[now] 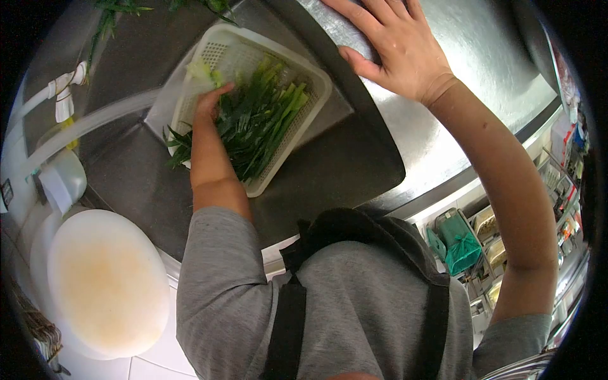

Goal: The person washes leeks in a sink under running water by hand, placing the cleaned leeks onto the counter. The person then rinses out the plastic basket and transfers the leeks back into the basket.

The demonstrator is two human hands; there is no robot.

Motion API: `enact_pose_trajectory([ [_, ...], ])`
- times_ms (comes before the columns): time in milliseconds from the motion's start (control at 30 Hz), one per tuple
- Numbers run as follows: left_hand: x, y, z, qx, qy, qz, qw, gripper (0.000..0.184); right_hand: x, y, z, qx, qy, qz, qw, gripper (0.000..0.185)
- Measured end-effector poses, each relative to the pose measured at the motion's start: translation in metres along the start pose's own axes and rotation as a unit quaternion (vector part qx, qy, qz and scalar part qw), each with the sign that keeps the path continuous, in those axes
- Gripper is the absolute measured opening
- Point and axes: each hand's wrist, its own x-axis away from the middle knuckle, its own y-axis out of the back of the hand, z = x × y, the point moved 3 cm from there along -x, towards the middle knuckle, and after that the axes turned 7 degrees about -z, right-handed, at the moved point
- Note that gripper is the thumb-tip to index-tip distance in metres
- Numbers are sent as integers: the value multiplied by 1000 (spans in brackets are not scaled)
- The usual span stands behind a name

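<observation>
My left hand (212, 101) reaches into a pale plastic perforated basket (324, 85) in the sink. Its fingers close around some green leafy stalks, pale ends (202, 69) showing beyond the hand; most of the fingers are hidden. Long dark green leaves (253, 126) lie in the basket, and a few (180, 149) hang over its left side. A whitish, translucent hose or stream (104, 119) runs from the left toward this hand. My right hand (399, 47) rests with spread fingers on the shiny steel counter (456, 139), holding nothing.
The dark steel sink (316, 171) surrounds the basket, its raised edge along the counter. More greens (114, 19) lie at the upper left. A white pipe (47, 95) and a round white board (107, 285) stand left. Shelves with a green bag (462, 250) are at right.
</observation>
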Motion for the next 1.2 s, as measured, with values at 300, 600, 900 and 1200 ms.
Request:
enact_pose_trajectory([
  [300, -11, -45, -16, -293, -185, -78, 935, 52, -1, -1, 0, -6, 4, -3, 1000, 65],
  [600, -18, -56, -44, -146, -242, -205, 937, 56, 0, -1, -1, -15, 2, -7, 1000, 65],
  [900, -18, -120, -33, -277, -366, -25, 888, 50, 1, -2, -1, -7, 2, 0, 1000, 66],
  [1200, -6, -10, 11, 93, 10, -75, 993, 32, 2, -3, -2, -9, 5, -13, 1000, 65],
])
